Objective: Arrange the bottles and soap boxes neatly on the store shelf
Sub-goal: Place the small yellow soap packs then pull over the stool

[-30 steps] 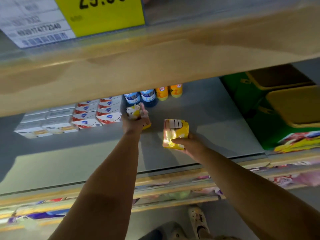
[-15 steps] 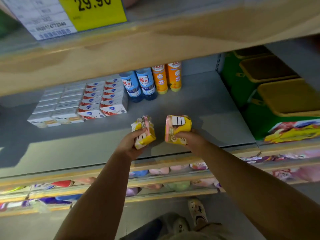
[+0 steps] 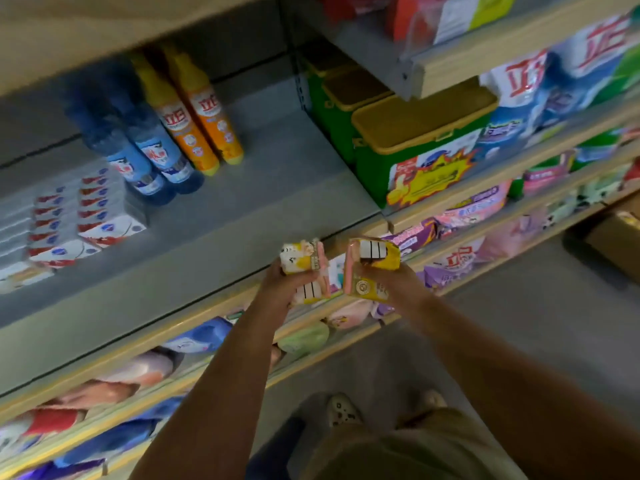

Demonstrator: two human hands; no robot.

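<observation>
My left hand (image 3: 282,284) grips a yellow and pink soap box (image 3: 304,268) just past the front edge of the grey shelf (image 3: 242,216). My right hand (image 3: 398,282) grips a second yellow soap box (image 3: 372,266) beside it; the two boxes are a little apart. At the shelf's back stand two blue bottles (image 3: 152,157) and two orange bottles (image 3: 197,123). White soap boxes with red and blue print (image 3: 83,216) lie in rows at the left.
Green tubs with tan lids (image 3: 408,140) stand on the shelf to the right. Wooden shelf lips (image 3: 460,199) run along the front, with packets on the lower shelves. Blue detergent bags (image 3: 540,91) fill the upper right. A cardboard box (image 3: 616,244) sits on the floor.
Both hands have drawn the yellow boxes back from deep on the shelf to its front edge. The view has swung down and to the right.
</observation>
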